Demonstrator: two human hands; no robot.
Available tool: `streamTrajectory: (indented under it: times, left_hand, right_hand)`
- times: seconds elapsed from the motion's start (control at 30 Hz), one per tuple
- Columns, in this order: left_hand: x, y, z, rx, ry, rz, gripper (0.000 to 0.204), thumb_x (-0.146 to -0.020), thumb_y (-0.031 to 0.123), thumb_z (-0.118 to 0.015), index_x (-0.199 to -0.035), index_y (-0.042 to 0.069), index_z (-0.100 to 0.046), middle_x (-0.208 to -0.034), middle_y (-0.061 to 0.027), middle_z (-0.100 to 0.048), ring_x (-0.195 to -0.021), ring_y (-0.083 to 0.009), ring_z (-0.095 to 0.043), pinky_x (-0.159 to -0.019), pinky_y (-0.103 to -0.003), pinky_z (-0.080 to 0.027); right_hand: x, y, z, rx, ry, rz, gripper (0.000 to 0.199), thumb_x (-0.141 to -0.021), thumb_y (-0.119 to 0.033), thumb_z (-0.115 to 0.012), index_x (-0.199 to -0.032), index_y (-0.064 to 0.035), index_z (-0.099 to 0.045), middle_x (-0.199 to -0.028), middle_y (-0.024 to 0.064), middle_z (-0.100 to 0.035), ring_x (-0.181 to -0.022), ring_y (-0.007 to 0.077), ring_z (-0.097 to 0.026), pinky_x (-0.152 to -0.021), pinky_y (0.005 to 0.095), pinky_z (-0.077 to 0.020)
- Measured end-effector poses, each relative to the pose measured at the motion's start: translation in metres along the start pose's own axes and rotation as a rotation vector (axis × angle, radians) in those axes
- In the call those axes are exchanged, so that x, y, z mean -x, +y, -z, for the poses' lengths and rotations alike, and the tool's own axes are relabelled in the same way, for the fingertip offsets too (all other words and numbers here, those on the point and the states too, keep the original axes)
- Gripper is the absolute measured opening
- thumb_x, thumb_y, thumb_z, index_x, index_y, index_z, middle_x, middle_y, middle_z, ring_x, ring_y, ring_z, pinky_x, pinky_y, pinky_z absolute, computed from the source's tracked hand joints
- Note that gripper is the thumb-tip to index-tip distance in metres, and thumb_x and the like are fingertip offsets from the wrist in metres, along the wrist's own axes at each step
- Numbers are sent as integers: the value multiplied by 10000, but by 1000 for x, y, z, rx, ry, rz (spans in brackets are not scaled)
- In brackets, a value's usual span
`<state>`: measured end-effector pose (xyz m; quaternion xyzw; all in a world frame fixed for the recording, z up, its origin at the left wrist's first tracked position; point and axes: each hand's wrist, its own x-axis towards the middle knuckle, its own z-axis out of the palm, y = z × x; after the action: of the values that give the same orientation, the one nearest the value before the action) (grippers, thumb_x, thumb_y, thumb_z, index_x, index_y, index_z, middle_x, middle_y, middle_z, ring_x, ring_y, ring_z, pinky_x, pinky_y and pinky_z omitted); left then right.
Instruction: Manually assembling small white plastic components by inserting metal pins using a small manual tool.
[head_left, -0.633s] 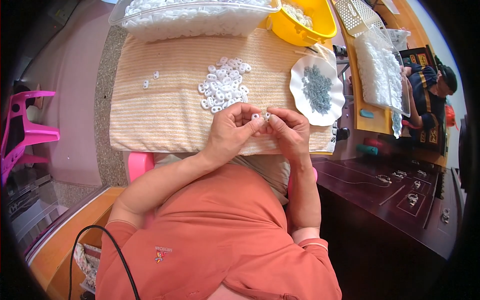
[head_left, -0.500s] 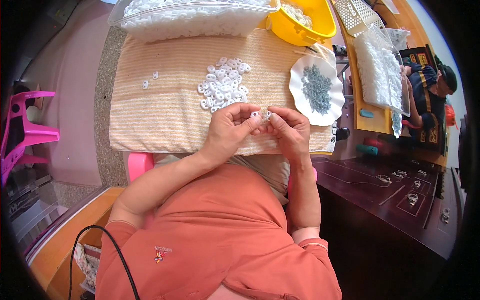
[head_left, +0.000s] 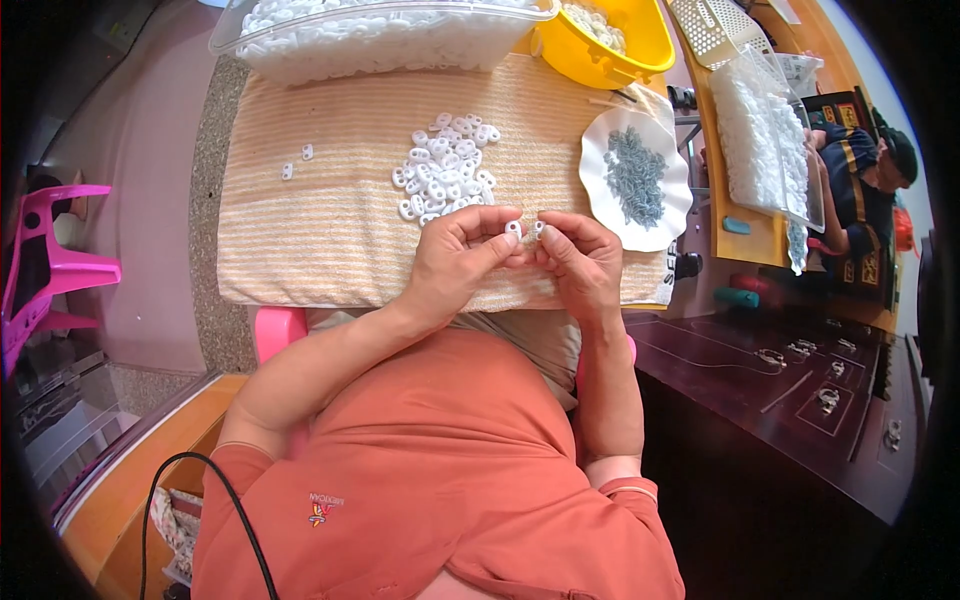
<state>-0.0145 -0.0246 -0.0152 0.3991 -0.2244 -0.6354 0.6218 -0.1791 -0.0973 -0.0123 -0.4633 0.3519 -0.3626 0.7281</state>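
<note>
My left hand point(head_left: 455, 255) pinches a small white plastic piece point(head_left: 513, 228) with a hole in it between thumb and forefinger. Close beside it, my right hand point(head_left: 588, 265) grips another small white piece point(head_left: 539, 229), mostly covered by the fingers. A narrow gap separates the two pieces. Just beyond my left hand lies a loose pile of white oval two-hole pieces point(head_left: 445, 170) on a striped towel point(head_left: 340, 240). Two similar pieces point(head_left: 288, 172) lie apart at the left. Right of my hands, a white wavy-edged plate point(head_left: 672, 215) carries many small grey translucent pieces point(head_left: 635, 175).
A clear bin point(head_left: 400, 45) full of white pieces borders the towel's far side, beside a yellow tub point(head_left: 620, 72). At the right, a co-worker point(head_left: 860, 180) sits by another clear bin point(head_left: 765, 150). A pink stool point(head_left: 70, 255) stands at the left.
</note>
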Motion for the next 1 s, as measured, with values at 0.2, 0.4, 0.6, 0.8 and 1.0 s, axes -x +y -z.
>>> streamTrajectory:
  times: [0.2, 0.4, 0.6, 0.8, 1.0]
  left_hand:
    - [-1, 0, 0, 13, -20, -13, 208, -907, 41, -606, -1099, -34, -580, -936, -68, -651, -808, -107, -630, -745, -242, -545]
    - [-1, -1, 0, 12, -36, -10, 159, -905, 69, -625, -1033, -16, -586, -900, -57, -648, -775, -97, -628, -697, -232, -548]
    - [-1, -2, 1, -8, -41, -1, 155, -900, 74, -635, -1019, -14, -589, -883, -56, -654, -767, -92, -628, -673, -220, -543]
    - [1, -1, 1, -24, -39, -12, 146, -898, 68, -634, -1011, -15, -592, -886, -58, -654, -765, -88, -628, -664, -214, -535]
    - [1, -1, 0, -22, -33, -9, 135, -894, 55, -633, -1003, -13, -592, -884, -56, -652, -760, -86, -625, -665, -213, -532]
  right_hand:
    - [1, 2, 2, 40, 1, 0, 189, -886, -57, -649, -1043, 49, -646, -834, 64, -663, -685, 91, -595, -631, 217, -511]
    - [1, 3, 0, 48, -15, -15, 193, -885, -52, -648, -1045, 54, -635, -864, 89, -675, -732, 123, -651, -670, 240, -546]
    - [1, 3, 1, 72, -89, 21, 166, -913, 22, -556, -1060, 89, -598, -898, 164, -662, -756, 229, -685, -704, 329, -593]
    - [2, 2, -1, 37, -104, -2, 183, -899, -33, -617, -1046, 76, -619, -899, 139, -677, -779, 191, -683, -711, 299, -576]
    - [3, 0, -3, 18, -104, -13, 184, -901, -29, -612, -1050, 79, -616, -903, 146, -675, -781, 196, -682, -723, 317, -584]
